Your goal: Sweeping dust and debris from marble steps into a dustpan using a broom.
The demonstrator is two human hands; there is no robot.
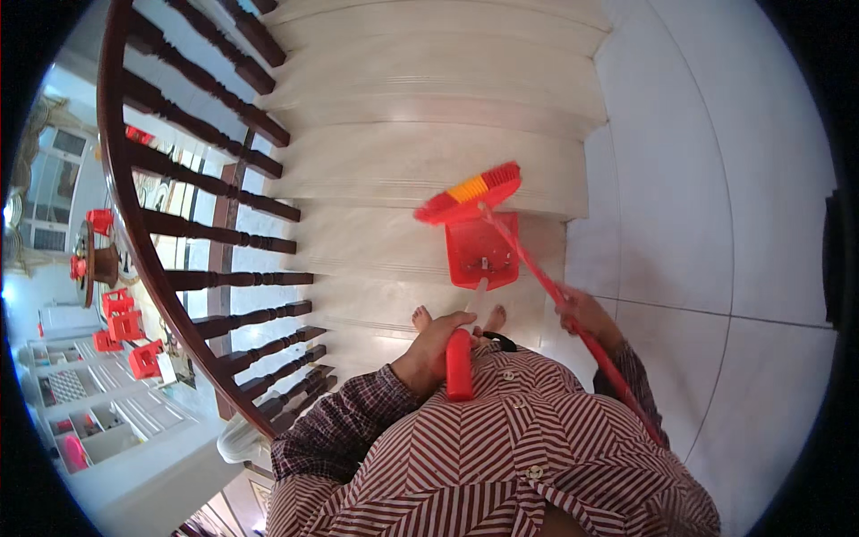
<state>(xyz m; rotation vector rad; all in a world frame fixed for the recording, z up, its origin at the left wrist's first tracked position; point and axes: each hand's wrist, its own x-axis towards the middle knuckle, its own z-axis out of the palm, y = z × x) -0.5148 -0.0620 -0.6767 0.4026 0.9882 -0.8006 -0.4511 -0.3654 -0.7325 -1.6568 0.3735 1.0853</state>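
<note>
In my left hand (433,342) is the upright handle of a long-handled dustpan, its red grip end (460,369) pointing back toward my body. The red dustpan (480,258) is in front of my bare feet on the stairs, with bits of dirt in its pan. My right hand (582,312) grips the red stick (537,272) of a broom. The broom head (473,193), with red and yellow bristles, is just beyond the pan's front edge, its bristles turned away from me. Whether the head touches the step cannot be told.
Pale stone stairs (429,101) run ahead of me. A dark wooden banister (144,258) with turned balusters borders the left. White wall tiles (678,221) line the right side. Beyond the banister, on a lower floor, are red stools (125,325) and a round table (86,264).
</note>
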